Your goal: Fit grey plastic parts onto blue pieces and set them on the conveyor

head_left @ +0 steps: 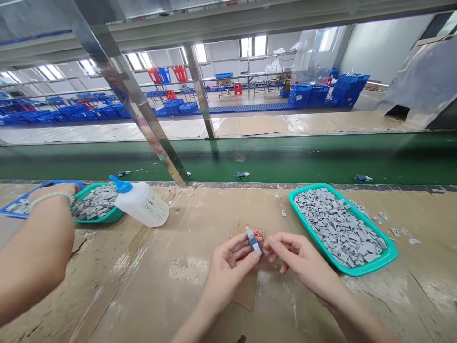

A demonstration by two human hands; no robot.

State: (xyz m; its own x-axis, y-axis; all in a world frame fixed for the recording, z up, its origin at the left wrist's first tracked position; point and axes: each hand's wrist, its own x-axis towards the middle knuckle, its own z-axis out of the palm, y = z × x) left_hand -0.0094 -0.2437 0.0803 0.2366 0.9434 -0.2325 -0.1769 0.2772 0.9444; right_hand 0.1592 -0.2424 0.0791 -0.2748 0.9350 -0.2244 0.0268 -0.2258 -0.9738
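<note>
My left hand (233,264) pinches a small navy-and-grey plastic piece (253,241) with a pale, narrow tip that points up and away. Close beside it on the right is my right hand (291,252), its thumb and index finger pressed together; whatever may lie between them is too small to make out. Something red (257,234) shows just behind the piece, partly hidden by my fingers. Right of my hands, a green tray (344,267) is heaped with small grey plastic parts (337,224).
A white bottle (143,202) with a blue spout stands at left. Beyond it, another person's arm (39,243) reaches toward a second green tray (107,218) and a blue tray (21,196). A green conveyor belt (214,159) carries similar pieces; a metal post (143,109) rises at its edge.
</note>
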